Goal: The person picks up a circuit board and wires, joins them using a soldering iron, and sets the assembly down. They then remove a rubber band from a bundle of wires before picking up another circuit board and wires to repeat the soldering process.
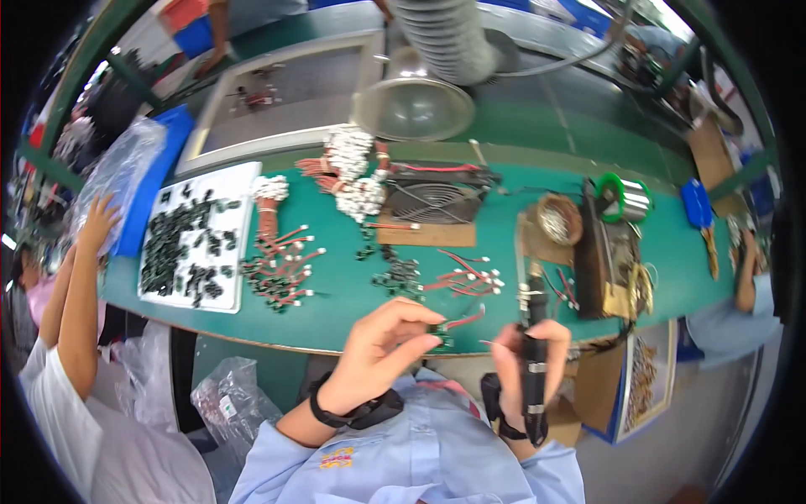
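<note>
My left hand (pixel 378 349) is closed in a pinch on a small green circuit board (pixel 440 334), just over the table's near edge. A short red-and-black wire lead (pixel 467 319) with a white end sticks out of the board to the right. My right hand (pixel 529 361) is wrapped round a long black rod-shaped tool (pixel 535 378), which stands nearly upright in the picture; its exact kind is hard to tell. From the right fingers a thin piece points toward the board, too small to name. Beyond my hands lie several wire leads with white connectors (pixel 470 277) and a cluster of small boards (pixel 396 273).
A white tray of dark parts (pixel 243 286) and a pile of wired boards (pixel 277 273) are at left. Bundled connectors (pixel 357 176), a black fan unit (pixel 432 197), a round container (pixel 557 223) and a green solder spool (pixel 625 198) stand farther back. Co-workers' arms (pixel 80 294) show at both sides.
</note>
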`<control>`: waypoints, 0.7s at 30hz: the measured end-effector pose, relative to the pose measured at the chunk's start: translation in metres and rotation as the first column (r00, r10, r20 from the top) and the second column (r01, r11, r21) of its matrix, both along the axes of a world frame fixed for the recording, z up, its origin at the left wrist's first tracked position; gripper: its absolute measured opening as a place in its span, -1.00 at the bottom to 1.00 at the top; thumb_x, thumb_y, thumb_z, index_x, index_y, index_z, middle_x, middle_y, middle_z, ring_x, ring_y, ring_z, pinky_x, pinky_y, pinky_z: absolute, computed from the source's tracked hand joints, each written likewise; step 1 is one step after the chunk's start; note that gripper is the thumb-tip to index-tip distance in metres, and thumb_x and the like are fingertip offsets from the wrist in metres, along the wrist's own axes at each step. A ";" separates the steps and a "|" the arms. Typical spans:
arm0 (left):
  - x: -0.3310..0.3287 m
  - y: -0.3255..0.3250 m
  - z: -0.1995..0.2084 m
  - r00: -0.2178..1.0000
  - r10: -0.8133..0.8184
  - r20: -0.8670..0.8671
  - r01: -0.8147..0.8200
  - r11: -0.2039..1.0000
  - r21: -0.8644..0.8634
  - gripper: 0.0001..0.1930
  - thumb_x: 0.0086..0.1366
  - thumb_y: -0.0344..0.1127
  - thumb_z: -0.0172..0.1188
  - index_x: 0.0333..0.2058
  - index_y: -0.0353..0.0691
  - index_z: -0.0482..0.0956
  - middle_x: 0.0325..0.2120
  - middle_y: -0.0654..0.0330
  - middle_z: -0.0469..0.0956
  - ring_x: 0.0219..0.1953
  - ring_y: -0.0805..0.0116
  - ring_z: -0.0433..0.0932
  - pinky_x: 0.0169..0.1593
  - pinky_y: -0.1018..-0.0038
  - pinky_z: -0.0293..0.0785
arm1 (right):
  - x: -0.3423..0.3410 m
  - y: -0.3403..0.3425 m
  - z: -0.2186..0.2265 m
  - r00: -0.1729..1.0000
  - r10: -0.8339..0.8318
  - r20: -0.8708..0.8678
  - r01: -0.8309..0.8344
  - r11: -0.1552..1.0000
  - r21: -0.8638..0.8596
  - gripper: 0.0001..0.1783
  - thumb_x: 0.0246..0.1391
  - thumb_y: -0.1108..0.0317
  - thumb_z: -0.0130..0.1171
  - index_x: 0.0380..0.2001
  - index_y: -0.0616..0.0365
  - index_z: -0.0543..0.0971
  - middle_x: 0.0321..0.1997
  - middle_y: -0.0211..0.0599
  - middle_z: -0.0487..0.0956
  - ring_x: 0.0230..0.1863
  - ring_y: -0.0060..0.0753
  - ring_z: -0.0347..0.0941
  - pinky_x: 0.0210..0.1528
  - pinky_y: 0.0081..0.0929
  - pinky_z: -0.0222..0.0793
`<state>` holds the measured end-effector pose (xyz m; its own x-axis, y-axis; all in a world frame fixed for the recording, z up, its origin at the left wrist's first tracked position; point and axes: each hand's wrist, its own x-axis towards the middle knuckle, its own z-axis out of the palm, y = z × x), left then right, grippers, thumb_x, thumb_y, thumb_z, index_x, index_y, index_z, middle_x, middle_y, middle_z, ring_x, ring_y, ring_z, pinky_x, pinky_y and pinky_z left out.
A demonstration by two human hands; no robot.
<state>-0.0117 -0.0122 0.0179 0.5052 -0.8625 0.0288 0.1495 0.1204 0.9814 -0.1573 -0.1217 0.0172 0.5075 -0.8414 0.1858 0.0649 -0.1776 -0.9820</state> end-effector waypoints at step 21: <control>0.001 -0.002 -0.019 0.726 -0.299 -0.619 0.129 0.944 -0.305 -0.76 0.24 -0.38 0.06 -0.11 -0.25 0.37 -0.25 0.14 0.43 -0.23 0.30 0.43 -0.17 0.45 0.34 | 0.010 0.011 0.003 0.927 0.376 -0.007 -0.373 0.918 -0.136 -0.55 -0.06 0.68 0.12 -0.21 0.15 0.13 -0.32 -0.10 0.43 -0.36 -0.45 0.46 -0.40 -0.53 0.46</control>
